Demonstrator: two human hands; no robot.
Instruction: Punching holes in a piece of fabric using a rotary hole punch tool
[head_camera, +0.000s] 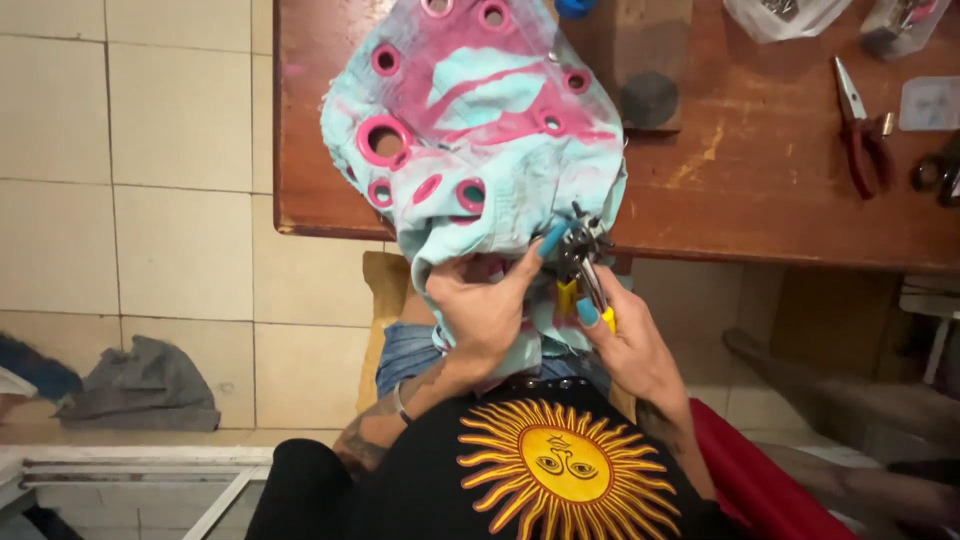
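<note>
A light blue and pink fabric piece (470, 120) with several pink-rimmed eyelet holes hangs over the front edge of a wooden table (760, 180). My left hand (485, 305) grips the cloth's lower edge, its forefinger reaching up to the head of a punch tool. My right hand (630, 345) holds the yellow-handled revolving punch pliers (582, 255), whose metal head sits against the fabric's lower right edge. Both hands have blue nails.
Red-handled pliers (860, 130) lie at the table's right, next to scissors (938, 172) and clear bags (785, 15). A wooden block with a dark disc (648, 95) stands behind the fabric. A grey cloth (145, 385) lies on the tiled floor.
</note>
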